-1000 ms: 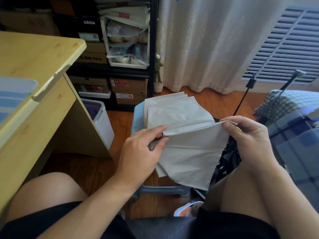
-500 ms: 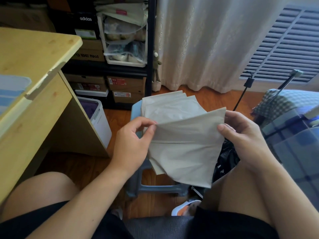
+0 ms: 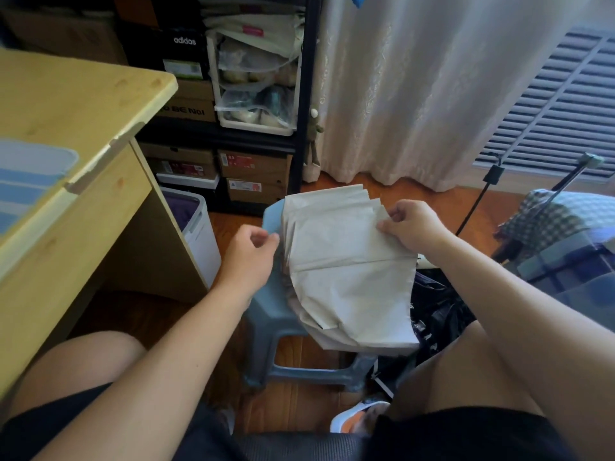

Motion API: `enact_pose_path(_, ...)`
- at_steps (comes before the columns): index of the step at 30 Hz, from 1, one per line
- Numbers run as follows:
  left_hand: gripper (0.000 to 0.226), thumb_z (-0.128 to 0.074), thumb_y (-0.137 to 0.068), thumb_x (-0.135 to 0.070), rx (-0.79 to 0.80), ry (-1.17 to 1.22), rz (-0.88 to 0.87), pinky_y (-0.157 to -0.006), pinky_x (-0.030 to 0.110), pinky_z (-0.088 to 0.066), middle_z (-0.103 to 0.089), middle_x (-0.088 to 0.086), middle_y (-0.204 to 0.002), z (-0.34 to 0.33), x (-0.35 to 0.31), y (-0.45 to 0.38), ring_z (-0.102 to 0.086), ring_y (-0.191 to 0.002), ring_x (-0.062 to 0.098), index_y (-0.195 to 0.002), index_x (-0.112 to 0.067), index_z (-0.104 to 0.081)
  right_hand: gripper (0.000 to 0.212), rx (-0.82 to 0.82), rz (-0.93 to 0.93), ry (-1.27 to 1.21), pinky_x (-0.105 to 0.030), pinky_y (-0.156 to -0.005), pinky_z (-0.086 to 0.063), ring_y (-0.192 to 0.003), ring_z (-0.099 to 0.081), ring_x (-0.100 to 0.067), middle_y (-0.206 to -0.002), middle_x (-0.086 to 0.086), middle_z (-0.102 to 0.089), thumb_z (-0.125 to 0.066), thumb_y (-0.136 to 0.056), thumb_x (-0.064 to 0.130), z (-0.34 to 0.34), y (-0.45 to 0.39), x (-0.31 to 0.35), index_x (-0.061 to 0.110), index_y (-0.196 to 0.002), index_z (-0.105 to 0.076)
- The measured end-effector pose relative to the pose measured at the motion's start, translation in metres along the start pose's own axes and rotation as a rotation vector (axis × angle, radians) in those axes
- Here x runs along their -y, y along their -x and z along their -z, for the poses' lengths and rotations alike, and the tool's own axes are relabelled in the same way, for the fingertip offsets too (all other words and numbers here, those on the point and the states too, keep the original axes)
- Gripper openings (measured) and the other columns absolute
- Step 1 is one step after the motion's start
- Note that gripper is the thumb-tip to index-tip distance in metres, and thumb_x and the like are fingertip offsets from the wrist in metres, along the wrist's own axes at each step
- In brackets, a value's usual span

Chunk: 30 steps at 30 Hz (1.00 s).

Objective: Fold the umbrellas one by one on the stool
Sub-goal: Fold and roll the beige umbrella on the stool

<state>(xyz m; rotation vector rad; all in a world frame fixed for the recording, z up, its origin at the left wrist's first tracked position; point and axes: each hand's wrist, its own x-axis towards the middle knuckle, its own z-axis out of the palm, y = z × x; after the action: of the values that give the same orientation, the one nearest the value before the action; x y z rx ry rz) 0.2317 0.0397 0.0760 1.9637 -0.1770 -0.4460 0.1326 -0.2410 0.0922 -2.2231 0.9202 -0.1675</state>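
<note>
The beige umbrella is lying pleated across the blue stool, the right hand pinching its top panel's edge, the left hand loosely curled beside it grasping nothing, while a white bin is holding something purple.

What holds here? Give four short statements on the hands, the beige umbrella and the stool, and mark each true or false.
1. The right hand pinches the beige umbrella at its upper right edge. True.
2. The umbrella lies on a blue-grey stool. True.
3. The left hand grips the wooden desk. False: it is at the umbrella's left edge.
4. The umbrella's cloth is checked. False: it is plain beige.
</note>
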Motion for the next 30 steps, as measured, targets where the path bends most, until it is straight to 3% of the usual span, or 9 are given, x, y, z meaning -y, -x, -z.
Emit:
enact_pose_path(3, 0.026, -0.064, -0.096, -0.048, 0.147, 0.040, -0.014, -0.091, 0.033, -0.052, -0.059, -0.011, -0.115, 0.003, 0.006, 0.014, -0.058, -0.106, 0.008, -0.113, -0.029, -0.056, 0.017, -0.004, 0.005, 0.033, -0.043, -0.086, -0.057, -0.098, -0.067, -0.029, -0.102, -0.003, -0.070, -0.081, -0.086, 0.029, -0.010, -0.012, -0.006, 0.023, -0.098, -0.069)
enact_pose_path(8, 0.035, -0.061, -0.098, -0.041, 0.204, -0.472, -0.534, -0.112, 0.030, -0.026, -0.026, -0.012, -0.153, -0.001, 0.003, 0.026, -0.024, -0.140, 0.009, -0.133, -0.037, -0.058, 0.023, -0.011, 0.005, 0.046, -0.036, -0.083, -0.051, -0.102, -0.063, -0.028, -0.105, -0.003, -0.067, -0.080, -0.088, 0.029, -0.014, -0.017, -0.008, 0.023, -0.106, -0.066)
enact_pose_path(14, 0.042, -0.056, -0.103, -0.040, 0.273, -0.412, -0.251, -0.119, 0.035, -0.020, -0.023, -0.008, -0.157, -0.013, 0.008, 0.017, -0.022, -0.146, 0.019, -0.145, -0.038, -0.054, 0.024, -0.140, 0.094, 0.217, -0.034, -0.083, -0.042, -0.101, -0.054, -0.022, -0.111, 0.000, -0.054, -0.065, -0.096, 0.032, 0.011, 0.020, 0.006, 0.021, -0.117, -0.060)
enact_pose_path(17, 0.040, -0.056, -0.103, -0.040, 0.301, -0.368, -0.205, -0.114, 0.028, -0.020, -0.026, -0.005, -0.151, -0.012, 0.006, 0.012, -0.026, -0.143, 0.017, -0.144, -0.038, -0.056, 0.014, -0.192, 0.080, 0.258, -0.035, -0.074, -0.039, -0.086, -0.051, -0.019, -0.103, 0.001, -0.049, -0.060, -0.098, 0.031, 0.020, 0.060, 0.003, 0.018, -0.103, -0.055)
enact_pose_path(20, 0.036, -0.052, -0.105, -0.041, 0.390, -0.265, -0.099, -0.110, 0.024, -0.020, -0.031, -0.002, -0.140, -0.012, 0.006, 0.006, -0.033, -0.142, 0.019, -0.141, -0.042, -0.056, 0.024, -0.010, -0.083, 0.178, -0.028, -0.061, -0.041, -0.067, -0.050, -0.012, -0.085, 0.003, -0.053, -0.060, -0.099, 0.035, 0.015, 0.081, -0.019, 0.015, -0.088, -0.053)
enact_pose_path(22, 0.032, -0.048, -0.106, -0.044, 0.429, -0.202, -0.062, -0.117, 0.031, -0.022, -0.034, -0.002, -0.142, -0.008, 0.006, 0.002, -0.032, -0.145, 0.020, -0.135, -0.048, -0.059, 0.030, 0.124, -0.181, 0.017, -0.029, -0.067, -0.051, -0.067, -0.055, -0.013, -0.081, 0.004, -0.055, -0.061, -0.098, 0.041, 0.009, 0.085, -0.029, 0.014, -0.088, -0.052)
enact_pose_path(25, 0.032, -0.043, -0.109, -0.040, 0.461, -0.149, -0.041, -0.119, 0.036, -0.021, -0.034, -0.002, -0.151, -0.004, 0.005, -0.002, -0.027, -0.147, 0.016, -0.132, -0.049, -0.062, 0.038, 0.042, -0.269, -0.257, -0.045, -0.093, -0.058, -0.099, -0.067, -0.018, -0.111, 0.004, -0.065, -0.066, -0.097, 0.044, 0.004, 0.081, -0.030, 0.021, -0.122, -0.049)
enact_pose_path(27, 0.032, -0.045, -0.109, -0.035, 0.467, -0.130, -0.052, -0.116, 0.031, -0.022, -0.037, -0.005, -0.151, -0.004, 0.007, -0.002, -0.030, -0.144, 0.012, -0.131, -0.050, -0.062, 0.050, -0.098, -0.243, -0.306, -0.048, -0.094, -0.058, -0.102, -0.069, -0.021, -0.123, -0.001, -0.063, -0.065, -0.096, 0.043, 0.005, 0.070, -0.031, 0.023, -0.136, -0.043)
enact_pose_path(30, 0.033, -0.049, -0.107, -0.033, 0.504, -0.078, -0.050, -0.118, 0.032, -0.028, -0.042, -0.010, -0.154, -0.006, 0.010, -0.003, -0.035, -0.144, 0.010, -0.128, -0.056, -0.060, 0.048, -0.141, -0.182, -0.171, -0.042, -0.095, -0.055, -0.113, -0.063, -0.023, -0.144, -0.007, -0.050, -0.053, -0.101, 0.046, 0.011, 0.052, -0.034, 0.029, -0.145, -0.049)
